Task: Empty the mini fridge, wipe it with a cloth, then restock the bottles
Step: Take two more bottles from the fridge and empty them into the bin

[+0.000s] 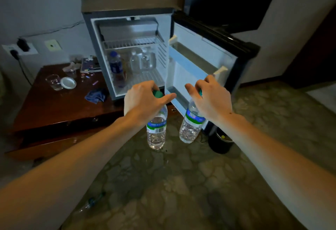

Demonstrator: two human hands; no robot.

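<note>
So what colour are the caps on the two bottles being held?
Green. The head view shows it best on the cap under the left hand.

The left hand (143, 100) covers most of the green cap (157, 94) on its clear plastic water bottle (156, 131). The right hand (211, 98) hides nearly all of the cap on the second clear bottle (190, 129). At the back of the white mini fridge (127, 2), blurred small clear bottles (135, 63) number perhaps three.

The left bottle (156, 129) and right bottle (190, 126) are clear, with green caps and labels banded green, blue and white; the fridge (87, 22) is dark grey outside and white inside, its door rail (187, 62) pale blue; the cloth (95, 96) is blue on the reddish-brown surface (54, 109); the floor (181, 184) has a mottled grey cobble pattern.
</note>
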